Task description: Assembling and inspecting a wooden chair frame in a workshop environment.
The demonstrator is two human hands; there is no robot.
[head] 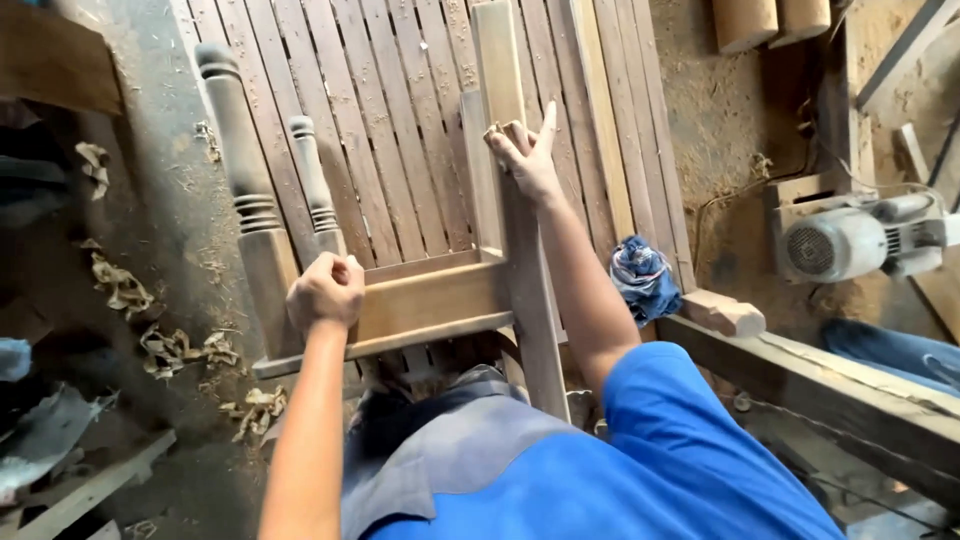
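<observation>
Seen from the head camera, a person in a blue shirt works on an unfinished wooden chair frame (430,300) lying on a slatted wooden panel (400,120) in a dusty workshop. The frame is bare, pale wood, with two turned legs (245,150) and square rails. The left hand (325,290) is clenched over the frame's cross rail. The right hand (527,155) presses a small scrap of sandpaper (497,132) against a square upright, forefinger raised. A crumpled blue rag (645,280) lies nearby, and an electric motor (850,240) sits to the right.
</observation>
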